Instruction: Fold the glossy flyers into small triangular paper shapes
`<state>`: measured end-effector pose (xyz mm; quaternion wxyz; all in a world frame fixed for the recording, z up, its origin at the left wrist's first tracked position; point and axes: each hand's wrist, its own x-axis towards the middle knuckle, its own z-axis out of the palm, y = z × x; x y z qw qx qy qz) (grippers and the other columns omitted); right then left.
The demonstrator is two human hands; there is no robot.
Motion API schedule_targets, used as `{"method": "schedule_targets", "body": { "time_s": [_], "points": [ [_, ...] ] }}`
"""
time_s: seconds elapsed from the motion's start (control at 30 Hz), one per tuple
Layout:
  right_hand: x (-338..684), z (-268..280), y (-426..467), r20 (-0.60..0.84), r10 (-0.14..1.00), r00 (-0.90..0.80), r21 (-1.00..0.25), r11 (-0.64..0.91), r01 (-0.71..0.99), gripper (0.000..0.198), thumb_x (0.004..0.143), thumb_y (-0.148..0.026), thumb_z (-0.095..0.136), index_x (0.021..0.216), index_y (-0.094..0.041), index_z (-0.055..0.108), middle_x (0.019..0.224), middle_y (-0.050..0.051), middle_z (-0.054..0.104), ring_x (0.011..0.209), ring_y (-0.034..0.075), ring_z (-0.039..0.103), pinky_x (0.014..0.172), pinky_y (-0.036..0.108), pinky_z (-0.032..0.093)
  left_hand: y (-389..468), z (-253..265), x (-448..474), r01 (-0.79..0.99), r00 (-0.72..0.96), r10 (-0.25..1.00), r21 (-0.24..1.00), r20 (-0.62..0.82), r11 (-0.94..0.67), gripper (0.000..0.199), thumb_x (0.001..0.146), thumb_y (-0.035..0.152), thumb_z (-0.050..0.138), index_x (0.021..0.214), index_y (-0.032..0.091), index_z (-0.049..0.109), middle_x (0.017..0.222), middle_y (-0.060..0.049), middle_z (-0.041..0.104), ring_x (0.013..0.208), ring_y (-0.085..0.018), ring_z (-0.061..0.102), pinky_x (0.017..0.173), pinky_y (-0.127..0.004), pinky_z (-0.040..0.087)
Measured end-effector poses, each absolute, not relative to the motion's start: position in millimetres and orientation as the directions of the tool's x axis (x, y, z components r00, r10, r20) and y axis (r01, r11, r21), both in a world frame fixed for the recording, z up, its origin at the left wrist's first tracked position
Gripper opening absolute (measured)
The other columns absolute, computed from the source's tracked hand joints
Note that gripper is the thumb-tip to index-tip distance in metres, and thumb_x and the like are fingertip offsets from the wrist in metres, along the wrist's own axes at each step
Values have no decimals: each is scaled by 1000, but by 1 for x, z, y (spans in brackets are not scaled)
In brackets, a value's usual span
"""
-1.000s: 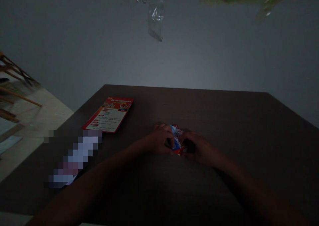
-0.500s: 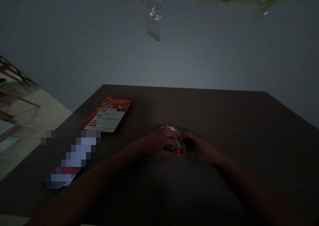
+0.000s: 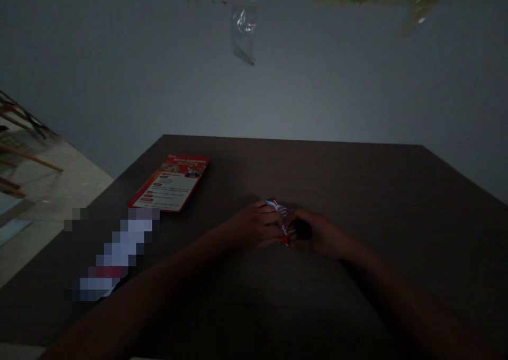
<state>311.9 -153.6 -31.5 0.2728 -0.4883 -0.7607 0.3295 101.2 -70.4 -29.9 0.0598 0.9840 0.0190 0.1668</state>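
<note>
In the head view, a shiny printed packet (image 3: 283, 210), red, white and blue, sits between the hands, low over the middle of the table (image 3: 349, 180). The left hand (image 3: 257, 226) drapes its fingers close together across the packet's left side, its thumb hidden; the right hand (image 3: 323, 234) curves thumb and forefinger around a dark gap, their tips apparently pinching the right edge. The packet should prove light, pliable and rather slippery, best gripped by its edges; its contents cannot be told. The tabletop is dark, matt and finely grained. Leftward lies a flat, thin-looking, round-cornered red-and-white card (image 3: 170, 184); crinkled clear plastic (image 3: 243, 34) hangs above.
</note>
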Motion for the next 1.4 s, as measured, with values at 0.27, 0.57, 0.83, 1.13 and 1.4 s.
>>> {"method": "schedule_targets", "body": {
  "time_s": [0.27, 0.57, 0.83, 1.13, 1.4],
  "points": [
    [311, -34, -154, 114, 923, -366, -753, 321, 574, 37, 67, -20, 71, 101, -23, 57, 100, 3, 61, 92, 21, 58, 81, 34, 46, -70, -30, 104, 20, 948, 95, 242, 302, -970, 20, 87, 36, 50, 94, 28, 67, 101, -3, 63, 101, -19, 52, 89, -33, 31],
    [305, -35, -155, 173, 922, -345, -683, 365, 632, 42, 66, -21, 71, 105, -22, 54, 102, 5, 59, 95, 20, 56, 84, 34, 44, -62, -34, 99, 10, 968, 86, 304, 237, -953, 18, 87, 34, 51, 92, 26, 66, 96, -1, 65, 96, -16, 54, 93, -34, 26],
    [305, -36, -154, 164, 928, -335, -663, 355, 659, 40, 63, -17, 69, 99, -22, 54, 97, 4, 59, 90, 20, 56, 78, 32, 45, -67, -29, 101, 5, 960, 81, 271, 270, -963, 16, 86, 31, 53, 93, 25, 66, 98, -2, 64, 95, -17, 54, 90, -34, 28],
    [301, -33, -155, 176, 931, -319, -642, 354, 680, 28, 69, -19, 66, 94, -21, 54, 91, 4, 60, 88, 20, 56, 78, 33, 43, -70, -34, 105, 4, 963, 86, 305, 256, -952, 18, 88, 31, 50, 89, 22, 66, 91, -2, 66, 91, -16, 55, 92, -33, 29],
    [298, -34, -154, 199, 915, -351, -589, 398, 704, 25, 69, -13, 62, 91, -20, 53, 88, 4, 59, 87, 20, 53, 77, 33, 42, -71, -35, 107, 24, 961, 110, 320, 252, -947, 16, 86, 32, 53, 88, 22, 65, 94, -2, 66, 95, -16, 56, 96, -34, 28]
  ]
}}
